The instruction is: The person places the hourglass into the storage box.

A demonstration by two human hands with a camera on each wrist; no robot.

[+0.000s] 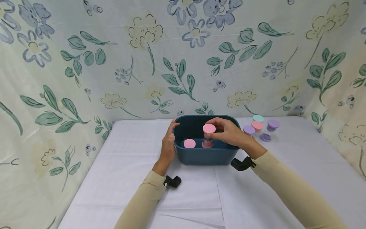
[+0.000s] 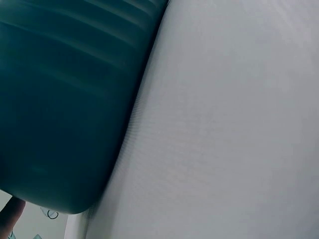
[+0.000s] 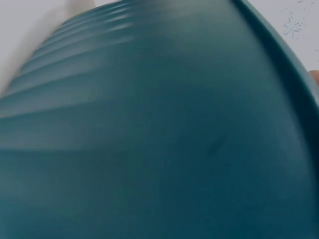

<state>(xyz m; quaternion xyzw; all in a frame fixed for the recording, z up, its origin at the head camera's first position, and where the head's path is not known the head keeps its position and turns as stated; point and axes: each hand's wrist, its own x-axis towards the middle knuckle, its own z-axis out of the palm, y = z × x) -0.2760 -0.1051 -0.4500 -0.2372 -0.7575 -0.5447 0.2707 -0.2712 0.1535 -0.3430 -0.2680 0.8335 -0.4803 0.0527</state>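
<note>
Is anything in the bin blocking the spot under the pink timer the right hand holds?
Nothing visible does. The right hand holds the pink timer upright inside the bin; another pink timer sits to its left, apart from it. The left hand rests on the bin's left wall.

- The head view is bright and even, with soft light and only faint shadows.
- Its edges bend outward a bit.
- Both wrist views are blurry, filled by the dark teal plastic bin (image 3: 149,129), too close to be sharp.
</note>
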